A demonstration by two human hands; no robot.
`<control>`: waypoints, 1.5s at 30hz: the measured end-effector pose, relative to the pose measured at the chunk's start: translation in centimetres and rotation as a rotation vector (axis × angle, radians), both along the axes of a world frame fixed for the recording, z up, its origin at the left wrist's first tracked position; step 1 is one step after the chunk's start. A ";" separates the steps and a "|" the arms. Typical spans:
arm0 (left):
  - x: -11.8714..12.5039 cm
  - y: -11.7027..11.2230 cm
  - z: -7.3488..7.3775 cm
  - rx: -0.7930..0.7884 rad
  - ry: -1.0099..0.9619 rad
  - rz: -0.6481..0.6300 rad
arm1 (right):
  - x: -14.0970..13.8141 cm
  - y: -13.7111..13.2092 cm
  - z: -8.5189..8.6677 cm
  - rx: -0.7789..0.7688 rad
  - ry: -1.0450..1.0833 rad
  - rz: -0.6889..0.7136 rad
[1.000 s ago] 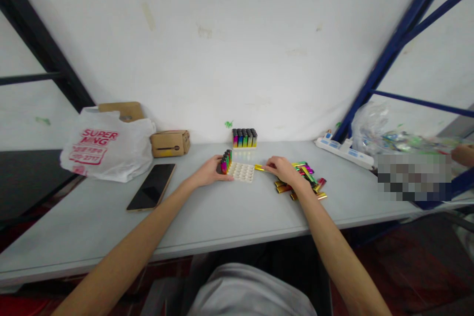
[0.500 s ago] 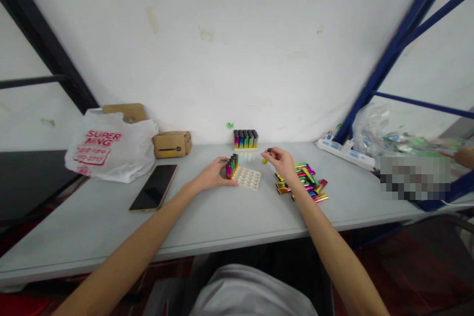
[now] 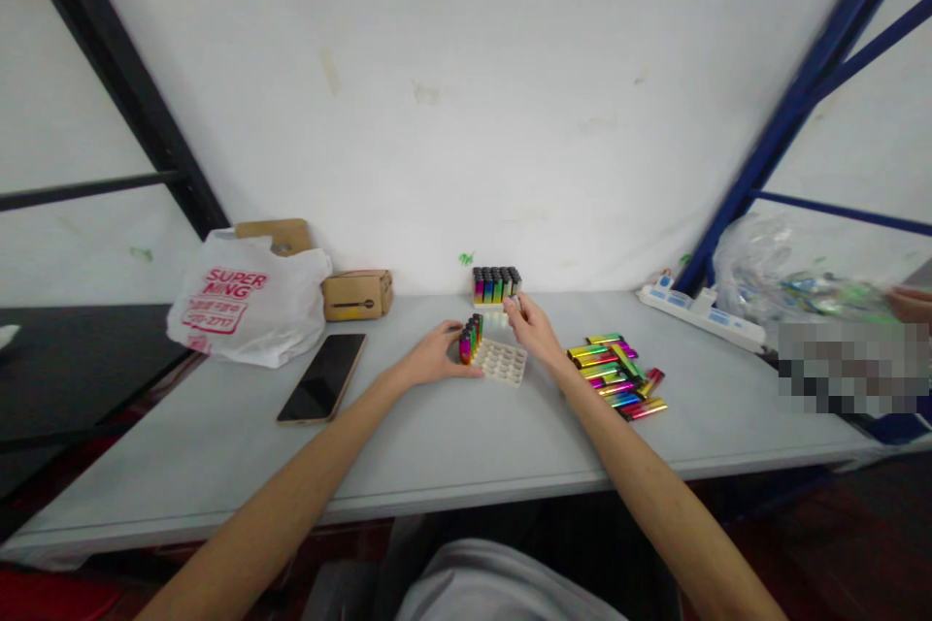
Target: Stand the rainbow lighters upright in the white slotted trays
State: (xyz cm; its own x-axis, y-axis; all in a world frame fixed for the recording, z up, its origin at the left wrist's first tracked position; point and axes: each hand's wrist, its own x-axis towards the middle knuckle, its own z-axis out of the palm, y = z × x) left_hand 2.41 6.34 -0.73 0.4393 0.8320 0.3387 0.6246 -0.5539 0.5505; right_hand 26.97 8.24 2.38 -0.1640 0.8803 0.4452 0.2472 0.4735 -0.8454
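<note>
On the table (image 3: 408, 451), left hand (image 3: 435, 356) gripped white tray (image 3: 504, 364) around its row of lighters (image 3: 470, 340); right hand (image 3: 513, 305), near tray's far edge, pinched a mostly hidden lighter (image 3: 518, 298). White bag (image 3: 254, 320) read "SUPER MING".

A white, red-lettered plastic bag (image 3: 251, 320) sits beside a brown cardboard box (image 3: 355, 299); a black rectangular phone (image 3: 323, 378) lies nearby.

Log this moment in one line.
left grip: around left end of tray; right grip: pinched near tray; loose lighters: right of tray
</note>
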 end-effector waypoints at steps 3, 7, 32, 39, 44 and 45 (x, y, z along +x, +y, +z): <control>0.1 0.0 0.0 0.015 0.004 0.005 | -0.1 -0.6 -0.3 0.097 -0.125 -0.083; 0.1 -0.1 0.2 0.018 0.018 0.008 | 0.0 -1.2 -0.2 0.096 -0.208 -0.111; 0.1 -0.2 0.5 -0.038 0.026 0.010 | 0.2 -0.8 -1.2 0.234 -0.225 -0.151; 0.1 -0.2 0.4 -0.042 0.020 0.014 | -0.1 -0.8 -1.8 0.116 -0.307 -0.113; 0.2 -0.1 0.3 -0.037 0.014 0.011 | -0.5 -0.2 -2.4 0.089 -0.366 -0.046; 0.1 -0.1 0.3 -0.034 0.011 0.009 | -0.5 0.0 -2.5 0.104 -0.393 -0.049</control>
